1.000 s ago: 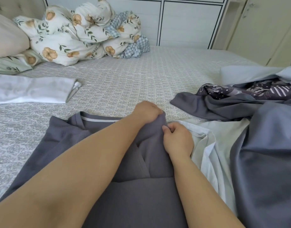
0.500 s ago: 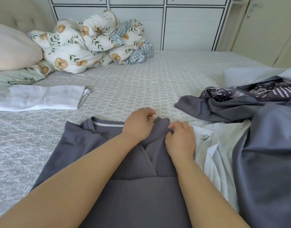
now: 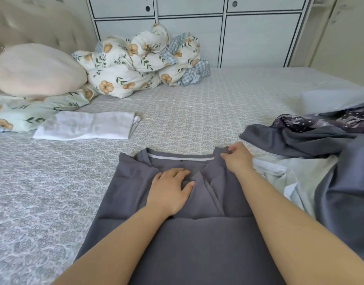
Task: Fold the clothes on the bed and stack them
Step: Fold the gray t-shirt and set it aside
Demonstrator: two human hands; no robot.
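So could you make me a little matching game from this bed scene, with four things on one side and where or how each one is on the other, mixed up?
Things:
1. left hand
2. right hand
3. folded white garment
4. floral duvet

States or places:
A. bunched up at the far side of the bed, by the cabinet doors
B. lying flat on the bed, left of the grey shirt
C. pressed flat on the grey shirt, fingers spread
D. pinching the grey shirt at its far right corner, by the collar

Pairs: 1-C, 2-D, 3-B, 4-A
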